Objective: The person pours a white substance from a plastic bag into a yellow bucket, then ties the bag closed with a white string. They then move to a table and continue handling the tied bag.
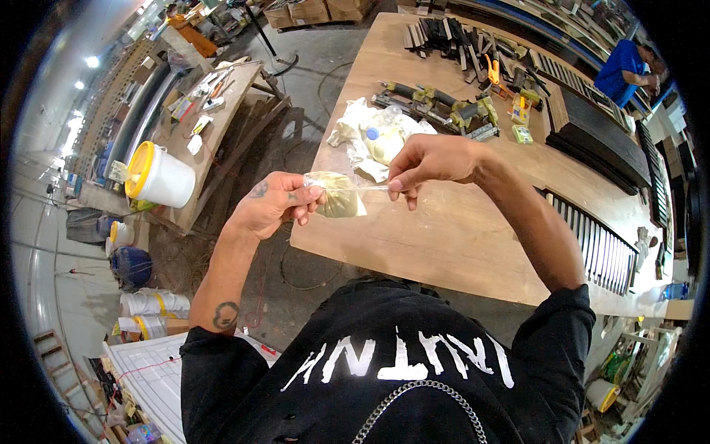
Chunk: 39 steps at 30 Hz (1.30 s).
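Observation:
My left hand point(275, 201) pinches the gathered top of a small clear plastic bag point(342, 201) with pale yellowish contents. My right hand point(436, 163) has its fingertips closed on a thin, clear strand point(373, 188), stretched taut from the bag. Whether the strand is a rubber band or twisted plastic I cannot tell. Both hands are raised over the near left corner of a wooden table point(414, 244). Just beyond them lie a crumpled white cloth or plastic point(347, 129) and a clear bottle with a blue cap point(373, 134).
Power tools point(466, 111), dark wooden strips point(451, 44) and stacked black boards point(592, 133) lie farther along the table. Slatted black panels point(592, 240) rest at the right. To the left, a side bench point(214, 133) bears a white bucket point(171, 177). A person in blue point(621, 74) works far right.

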Motion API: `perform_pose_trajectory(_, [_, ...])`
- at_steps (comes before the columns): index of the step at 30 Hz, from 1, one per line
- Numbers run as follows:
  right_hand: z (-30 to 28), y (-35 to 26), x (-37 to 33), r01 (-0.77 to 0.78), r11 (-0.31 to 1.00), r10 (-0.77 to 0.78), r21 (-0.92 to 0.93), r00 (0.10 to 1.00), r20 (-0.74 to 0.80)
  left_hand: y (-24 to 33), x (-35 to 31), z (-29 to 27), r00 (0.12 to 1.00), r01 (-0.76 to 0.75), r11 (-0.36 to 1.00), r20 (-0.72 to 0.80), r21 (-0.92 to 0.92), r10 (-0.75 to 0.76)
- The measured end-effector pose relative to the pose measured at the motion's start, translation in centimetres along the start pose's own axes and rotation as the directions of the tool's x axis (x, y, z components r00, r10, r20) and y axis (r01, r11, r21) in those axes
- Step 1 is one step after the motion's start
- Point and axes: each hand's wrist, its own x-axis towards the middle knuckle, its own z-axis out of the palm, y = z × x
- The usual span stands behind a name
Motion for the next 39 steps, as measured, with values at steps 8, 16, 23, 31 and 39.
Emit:
perform_pose_trajectory(8, [0.8, -1.2, -2.6, 0.024, 0.933, -0.146, -0.359, 0.937, -0.317, -0.8, 1.2, 0.3, 0.994, 0.114, 0.993, 0.0, -0.035, -0.114])
perform_pose_trajectory(16, [2.9, 1.3, -2.3, -0.054, 0.552, -0.564, -0.832, 0.711, -0.421, -0.2, 2.5, 1.2, 0.951, 0.167, 0.981, 0.248, 0.103, -0.188])
perform_pose_trajectory(23, [3.1, 3.0, -1.9, -0.054, 0.511, -0.744, -0.858, 0.471, -0.473, 1.5, 3.7, 3.0, 0.897, 0.126, 0.902, 0.34, 0.412, -0.281])
perform_pose_trajectory(31, [3.2, 4.7, -1.9, 0.013, 0.504, -0.825, -0.863, 0.304, -0.477, 4.7, 3.4, 6.3, 0.853, -0.372, 0.412, 0.481, 0.832, -0.201])
perform_pose_trajectory(39, [0.3, 4.9, -0.6, 0.666, 0.625, -0.759, -0.408, 0.395, -0.518, 11.9, -1.0, 15.1, 0.801, -0.598, -0.395, 0.535, 0.697, -0.268])
